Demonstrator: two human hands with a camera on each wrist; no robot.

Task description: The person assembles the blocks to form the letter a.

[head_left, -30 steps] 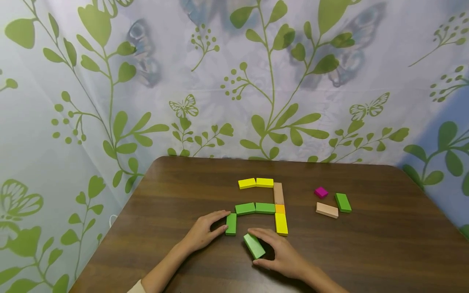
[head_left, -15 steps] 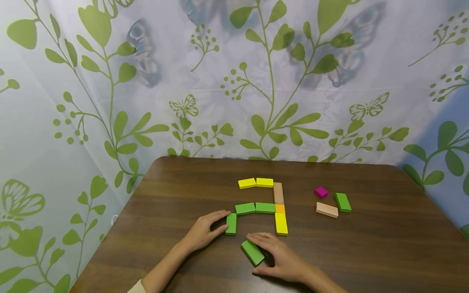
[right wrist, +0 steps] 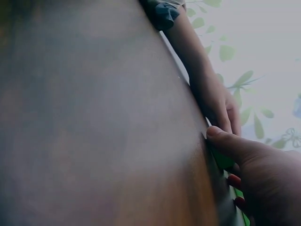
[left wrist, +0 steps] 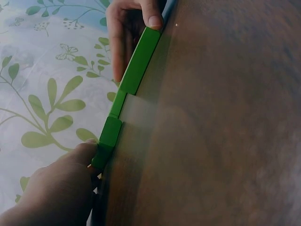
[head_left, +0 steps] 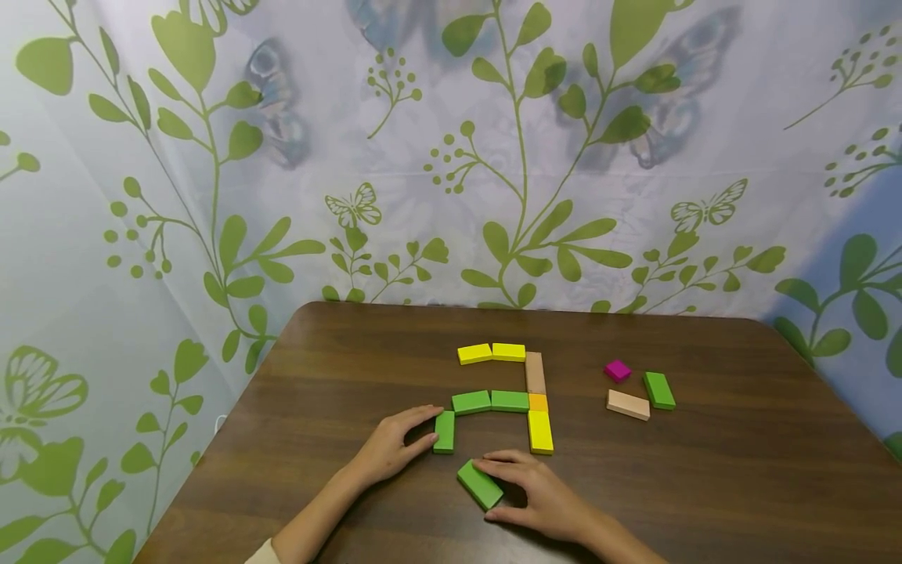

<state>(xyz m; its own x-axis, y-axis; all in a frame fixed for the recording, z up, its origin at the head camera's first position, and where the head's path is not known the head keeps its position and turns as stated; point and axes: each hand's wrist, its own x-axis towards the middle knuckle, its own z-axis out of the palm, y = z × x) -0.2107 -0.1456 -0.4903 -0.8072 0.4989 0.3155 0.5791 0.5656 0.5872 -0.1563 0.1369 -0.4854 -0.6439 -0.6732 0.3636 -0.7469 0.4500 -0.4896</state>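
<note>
Low at the centre of the head view, my right hand (head_left: 539,495) grips a loose green wooden block (head_left: 480,485) slantwise, thumb at its near end and fingers at its far end. My left hand (head_left: 393,445) holds another green block (head_left: 445,432) between thumb and fingers, at the left end of a row of blocks. Two green blocks (head_left: 490,402) continue that row rightward to an orange block (head_left: 538,403). In the left wrist view the right hand's green block (left wrist: 141,61) appears beyond the left hand (left wrist: 61,188). The right wrist view mostly hides the block behind the right hand (right wrist: 270,179).
A yellow block (head_left: 540,432) lies below the orange one, a tan block (head_left: 535,373) above it. Two yellow blocks (head_left: 492,353) form the top row. To the right lie a magenta block (head_left: 618,370), a tan block (head_left: 628,404) and a green block (head_left: 659,390) on the brown table (head_left: 740,470).
The right hand's green block has shifted slightly left and toward the person, and its broad face now looks flatter to the table. The left hand and the other blocks have stayed put.
</note>
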